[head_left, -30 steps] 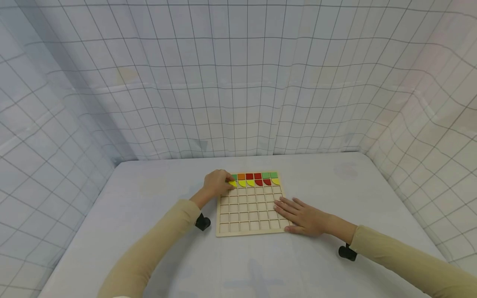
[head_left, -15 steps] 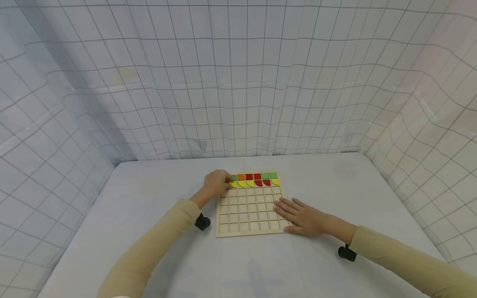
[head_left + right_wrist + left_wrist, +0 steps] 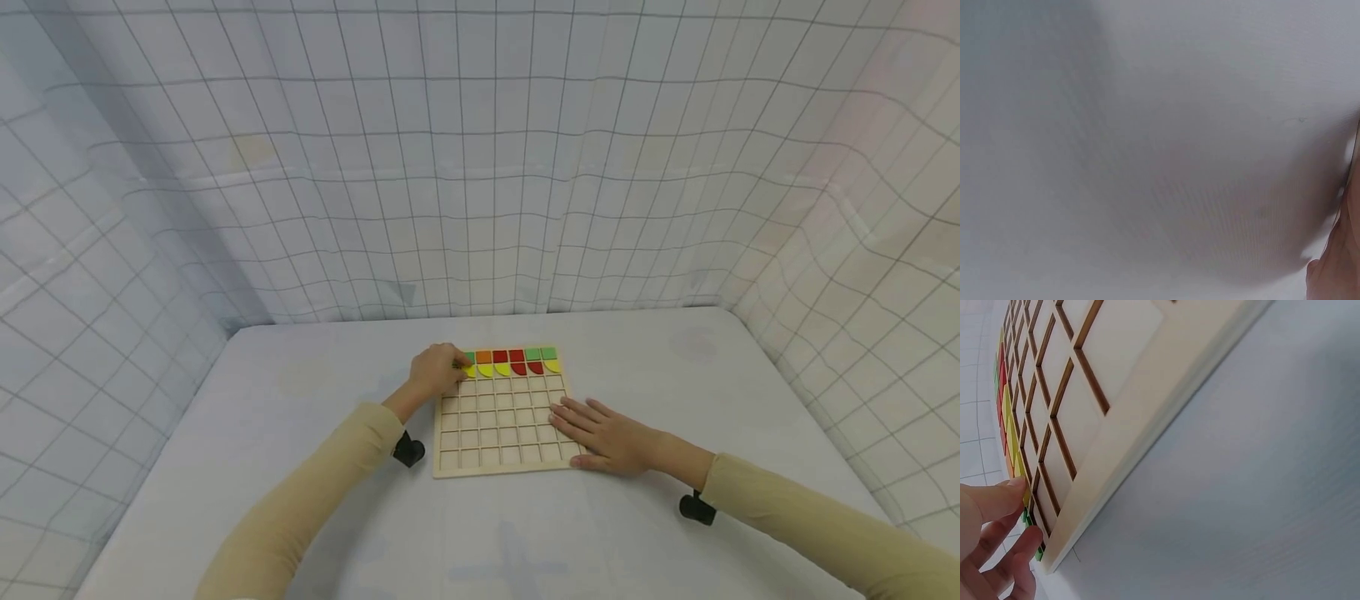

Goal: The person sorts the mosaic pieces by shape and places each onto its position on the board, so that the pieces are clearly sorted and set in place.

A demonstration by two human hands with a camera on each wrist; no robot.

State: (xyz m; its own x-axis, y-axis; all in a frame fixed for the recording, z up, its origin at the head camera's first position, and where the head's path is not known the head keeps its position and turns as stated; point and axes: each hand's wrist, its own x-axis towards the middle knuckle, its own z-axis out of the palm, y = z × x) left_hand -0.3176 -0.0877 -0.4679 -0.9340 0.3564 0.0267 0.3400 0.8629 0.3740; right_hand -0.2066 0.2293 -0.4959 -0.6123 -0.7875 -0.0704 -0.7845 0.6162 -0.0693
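A pale wooden board (image 3: 502,472) divided into square cells lies on the table. Square tiles in green, orange and red fill its far row, with yellow and red quarter-circle tiles in the row nearer me. At the left end of that second row, my left hand (image 3: 437,369) pinches a yellow quarter-circle tile (image 3: 1025,495), partly covered by the thumb and fingers. Its fingertips lie beside a green tile (image 3: 1039,554) at the board's corner. My right hand (image 3: 611,435) rests flat with spread fingers on the board's right edge; the right wrist view catches only a sliver of it.
The table (image 3: 300,358) has a white cloth. White grid-patterned curtains (image 3: 480,208) enclose the back and both sides. The board's nearer rows hold no tiles. Black wrist cameras (image 3: 408,451) hang below both forearms.
The head view has shifted very slightly. Both hands stay at the same places on the board, and the visible tiles keep their cells.
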